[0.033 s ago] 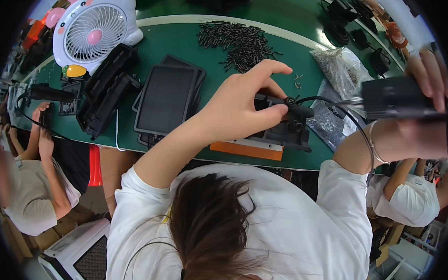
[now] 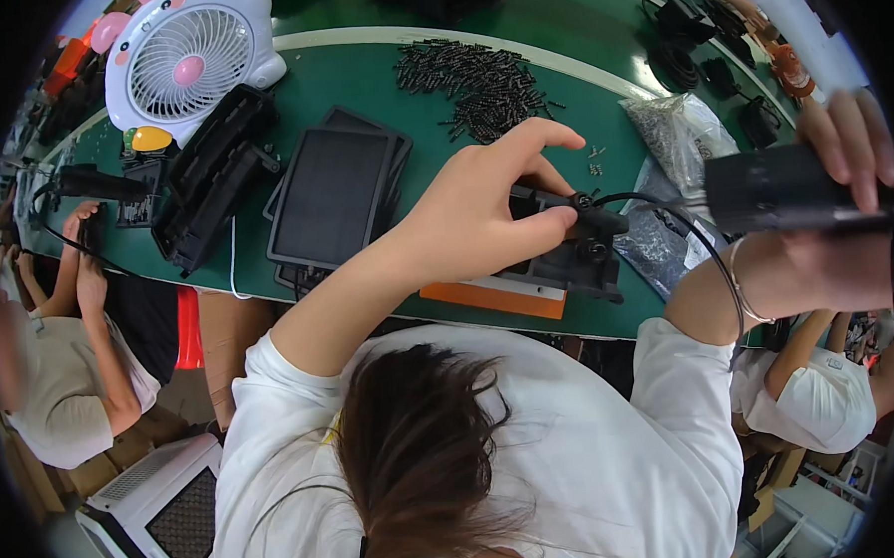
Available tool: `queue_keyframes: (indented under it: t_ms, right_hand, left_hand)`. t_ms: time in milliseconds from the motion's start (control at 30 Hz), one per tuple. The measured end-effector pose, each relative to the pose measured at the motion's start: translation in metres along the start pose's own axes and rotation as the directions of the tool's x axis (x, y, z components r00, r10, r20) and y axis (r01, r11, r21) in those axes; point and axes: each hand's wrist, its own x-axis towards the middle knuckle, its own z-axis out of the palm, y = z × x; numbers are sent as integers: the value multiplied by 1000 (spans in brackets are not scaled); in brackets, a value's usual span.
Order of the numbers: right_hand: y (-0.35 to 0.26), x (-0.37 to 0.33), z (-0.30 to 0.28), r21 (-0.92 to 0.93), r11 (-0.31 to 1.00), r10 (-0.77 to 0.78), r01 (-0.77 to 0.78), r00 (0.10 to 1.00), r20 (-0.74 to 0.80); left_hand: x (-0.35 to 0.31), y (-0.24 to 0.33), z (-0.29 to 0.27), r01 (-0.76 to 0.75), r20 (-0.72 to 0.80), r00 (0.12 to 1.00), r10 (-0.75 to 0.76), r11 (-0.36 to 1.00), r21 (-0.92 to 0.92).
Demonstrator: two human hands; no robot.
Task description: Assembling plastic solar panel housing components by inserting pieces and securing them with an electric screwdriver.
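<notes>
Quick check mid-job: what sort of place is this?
Most likely an assembly workshop: there's a heap of small dark parts on a green bench, stacked black panels, and a co-worker at the left.

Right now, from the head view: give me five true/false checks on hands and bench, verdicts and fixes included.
1. The right hand holds a black handheld tool. True.
2. The left hand is at a black housing on the green table. True.
3. The left hand wears a glove. False: it is bare.
4. A pile of small dark screw-like parts lies beyond the left hand, farther from the person. True.
5. The housing is to the left of the dark flat panels. False: it is to their right.
</notes>
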Motion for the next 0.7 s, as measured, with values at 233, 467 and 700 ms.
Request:
queue_keyframes:
  t_ms: [233,467,700]
  right_hand:
    - [13,-4,-17,143,973,187,-183,982,-13]
    - [18,-11,-15,71,989,137,-133,989,-62]
    - [23,-9,-11,45,990,134,-133,991,-21]
  left_hand:
    - [-2,-2,3,49,-48,998,-48,999,8]
    - [-2,-4,4,25,-53,998,-26,999,-26]
    - [-2,1,2,73,-35,997,-73,997,8]
